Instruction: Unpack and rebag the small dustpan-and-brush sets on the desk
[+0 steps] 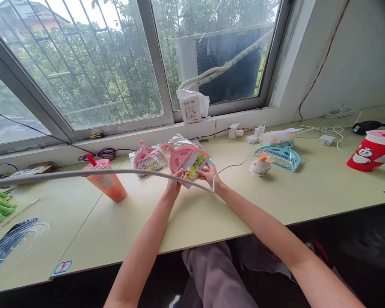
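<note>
Apparently, the left hand (174, 185) and right hand (210, 174) grip one pink pack (186, 160) low, from either side — likely for steadiness — leaving most of its label (198, 163) showing.

Daylight from the window (115, 85) — patches of sky (99, 17) washed to white. Tabletop (244, 214) evenly bright, shadows soft; area beneath it (346, 244) near black. Glints on clear wrapping (179, 139). Wide-angle distortion — red cup (372, 154) leans at right edge.
</note>
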### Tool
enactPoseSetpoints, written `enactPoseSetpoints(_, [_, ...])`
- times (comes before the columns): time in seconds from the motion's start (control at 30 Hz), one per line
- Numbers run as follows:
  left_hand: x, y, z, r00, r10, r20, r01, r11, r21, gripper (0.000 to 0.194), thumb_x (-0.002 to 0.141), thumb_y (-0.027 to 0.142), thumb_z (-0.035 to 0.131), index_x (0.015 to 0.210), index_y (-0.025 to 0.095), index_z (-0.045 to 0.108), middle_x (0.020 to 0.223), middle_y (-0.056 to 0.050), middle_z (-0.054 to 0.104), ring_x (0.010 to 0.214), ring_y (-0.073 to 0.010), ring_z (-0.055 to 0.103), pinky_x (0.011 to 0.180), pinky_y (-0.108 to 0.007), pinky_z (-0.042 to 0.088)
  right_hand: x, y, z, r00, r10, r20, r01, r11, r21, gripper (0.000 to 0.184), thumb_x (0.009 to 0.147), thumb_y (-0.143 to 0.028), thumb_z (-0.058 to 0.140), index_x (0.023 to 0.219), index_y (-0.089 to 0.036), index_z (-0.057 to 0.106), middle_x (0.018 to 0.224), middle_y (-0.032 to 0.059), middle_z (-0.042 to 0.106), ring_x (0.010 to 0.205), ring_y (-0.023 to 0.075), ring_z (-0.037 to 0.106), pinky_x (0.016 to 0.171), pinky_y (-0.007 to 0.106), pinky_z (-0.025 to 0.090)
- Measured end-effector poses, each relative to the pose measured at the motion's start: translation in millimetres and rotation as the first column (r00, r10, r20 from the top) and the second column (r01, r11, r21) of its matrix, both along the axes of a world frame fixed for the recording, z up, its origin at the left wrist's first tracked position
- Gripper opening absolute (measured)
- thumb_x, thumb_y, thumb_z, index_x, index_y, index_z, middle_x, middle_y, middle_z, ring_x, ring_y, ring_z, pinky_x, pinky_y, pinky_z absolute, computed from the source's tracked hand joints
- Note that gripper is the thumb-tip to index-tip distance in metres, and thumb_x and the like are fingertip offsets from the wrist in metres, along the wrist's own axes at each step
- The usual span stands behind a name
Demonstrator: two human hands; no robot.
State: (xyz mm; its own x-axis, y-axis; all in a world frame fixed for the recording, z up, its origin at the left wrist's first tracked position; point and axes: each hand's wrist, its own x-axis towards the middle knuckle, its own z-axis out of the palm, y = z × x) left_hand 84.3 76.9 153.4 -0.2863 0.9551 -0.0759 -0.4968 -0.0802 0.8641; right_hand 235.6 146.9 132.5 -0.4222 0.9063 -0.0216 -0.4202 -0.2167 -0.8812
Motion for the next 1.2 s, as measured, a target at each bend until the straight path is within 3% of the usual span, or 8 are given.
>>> enactPoseSetpoints(0.1, [5.6,-2.1,-0.6,0.998,-0.061,-0.021,0.060,0.997,-0.047,0.050,0.071,0.034,0.081,0.114,0.013,0.067,0.110,-0.011,0.073,0.100,-0.0244,0.071,0.087,-0.034,0.058,-0.1,-1.4,0.2,0.999,-0.047,-0.016,0.046,0.999,-0.012,0.054,0.059,-0.023,0.087,0.104,-0.021,0.057,0.090,0.0039,0.076,0.075,0.0220,0.075,0.071,0.038,0.066])
enactPoseSetpoints(0.3, [19.5,-4.6,-2.8,0.955,-0.293,-0.056,0.288,0.954,-0.083,0.062,0.080,0.055,0.072,0.130,0.019,0.062,0.129,-0.012,0.067,0.117,-0.0305,0.066,0.097,-0.045,0.054,2.0,-1.1,4.2,0.985,-0.160,-0.060,0.159,0.987,-0.019,0.049,0.064,-0.024,0.084,0.105,-0.020,0.058,0.094,0.0044,0.076,0.080,0.0203,0.074,0.076,0.035,0.065])
enactPoseSetpoints(0.43, [22.8,-0.3,-4.0,0.973,-0.220,-0.064,0.223,0.974,0.040,0.062,0.081,0.059,0.069,0.128,0.018,0.063,0.131,-0.013,0.066,0.128,-0.0349,0.058,0.104,-0.050,0.050,3.8,0.0,4.7,0.987,-0.151,-0.056,0.150,0.989,-0.009,0.051,0.063,-0.022,0.085,0.105,-0.021,0.055,0.095,0.0050,0.075,0.085,0.0214,0.074,0.079,0.036,0.064])
enactPoseSetpoints(0.57, [23.9,6.2,-7.0,0.993,-0.064,-0.097,0.081,0.980,0.181,0.069,0.069,0.046,0.084,0.128,0.017,0.061,0.133,-0.013,0.065,0.130,-0.0352,0.056,0.110,-0.049,0.046,4.5,-1.5,4.9,0.990,-0.140,-0.023,0.141,0.990,0.013,0.050,0.062,-0.023,0.083,0.103,-0.022,0.054,0.093,0.0033,0.075,0.081,0.0186,0.073,0.077,0.033,0.064])
enactPoseSetpoints(0.7, [16.7,9.3,-11.3,0.995,0.045,-0.088,-0.029,0.985,0.171,0.075,0.058,0.034,0.089,0.125,0.017,0.060,0.127,-0.013,0.067,0.126,-0.0335,0.059,0.106,-0.047,0.049,6.0,-3.2,7.3,0.993,-0.121,-0.007,0.121,0.991,0.056,0.048,0.064,-0.025,0.080,0.104,-0.023,0.053,0.093,0.0022,0.074,0.081,0.0180,0.073,0.078,0.034,0.064])
enactPoseSetpoints(0.8, [10.6,7.7,-9.9,0.994,0.087,-0.059,-0.079,0.989,0.126,0.073,0.061,0.027,0.085,0.127,0.018,0.059,0.121,-0.011,0.069,0.119,-0.0302,0.063,0.101,-0.044,0.052,7.9,-3.1,9.7,0.996,-0.084,0.006,0.083,0.994,0.073,0.046,0.065,-0.024,0.077,0.104,-0.022,0.053,0.094,0.0032,0.074,0.083,0.0189,0.073,0.080,0.035,0.064])
enactPoseSetpoints(0.97, [11.5,3.4,-0.7,0.997,0.069,0.021,-0.071,0.991,0.115,0.058,0.079,0.051,0.071,0.127,0.020,0.060,0.120,-0.010,0.069,0.113,-0.0289,0.065,0.093,-0.041,0.055,8.8,-1.7,11.1,0.996,-0.085,0.034,0.081,0.991,0.103,0.043,0.066,-0.024,0.074,0.104,-0.022,0.053,0.096,0.0039,0.073,0.085,0.0199,0.073,0.083,0.038,0.064])
enactPoseSetpoints(1.2, [9.8,10.8,-13.6,0.987,0.100,-0.127,-0.081,0.986,0.147,0.076,0.056,0.026,0.090,0.125,0.020,0.056,0.122,-0.011,0.068,0.112,-0.0266,0.065,0.097,-0.039,0.053,4.6,-3.8,9.5,0.994,-0.080,0.077,0.070,0.989,0.127,0.045,0.069,-0.027,0.074,0.108,-0.023,0.050,0.093,0.0031,0.072,0.086,0.0215,0.073,0.085,0.043,0.063])
